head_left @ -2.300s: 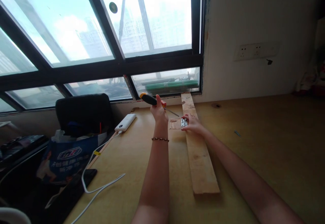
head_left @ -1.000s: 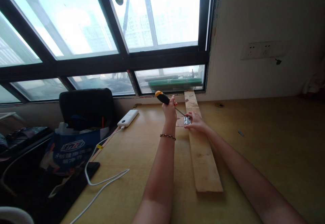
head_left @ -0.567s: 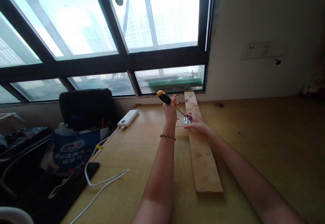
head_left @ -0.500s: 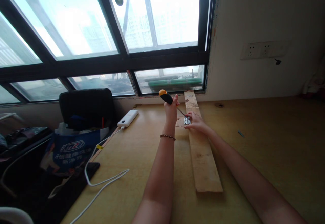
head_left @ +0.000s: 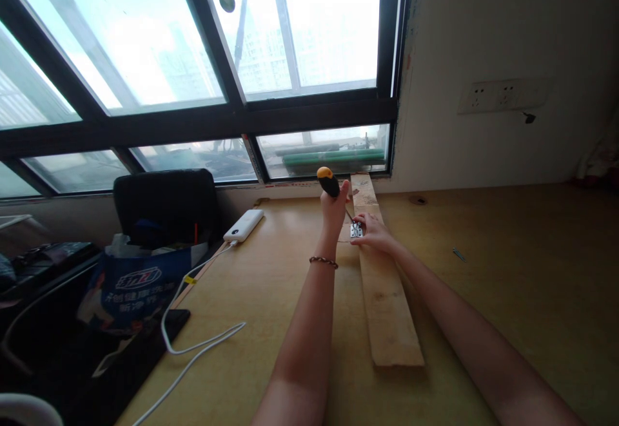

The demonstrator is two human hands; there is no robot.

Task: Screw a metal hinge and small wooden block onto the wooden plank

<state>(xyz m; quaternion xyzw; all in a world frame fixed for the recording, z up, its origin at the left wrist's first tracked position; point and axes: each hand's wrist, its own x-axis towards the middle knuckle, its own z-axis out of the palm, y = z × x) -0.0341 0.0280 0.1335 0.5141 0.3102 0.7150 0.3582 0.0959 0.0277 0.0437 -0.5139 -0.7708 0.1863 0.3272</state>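
My left hand [head_left: 333, 210] is closed round the black and orange handle of a screwdriver [head_left: 329, 183]. The screwdriver leans, its shaft running down to a small silver hinge [head_left: 356, 230]. That hinge lies on a long wooden board [head_left: 389, 307], which rests on the table. From the right, my right hand [head_left: 373, 231] pinches the hinge with thumb and fingers and holds it against the board. A thin flat piece, partly hidden behind my left hand, sticks out on the board's left side. Whether a screw sits under the screwdriver's tip is too small to tell.
Two small screws [head_left: 459, 255] lie on the table [head_left: 483, 310] to the right. A white power bank [head_left: 244, 225] with a white cable [head_left: 207, 342] is at the left edge. Beyond stand a black chair [head_left: 164, 203] and a blue bag [head_left: 140, 290]. The window is behind.
My left hand and the screwdriver handle have shifted right, so the screwdriver stands more upright. The right hand, hinge and board have stayed in place.
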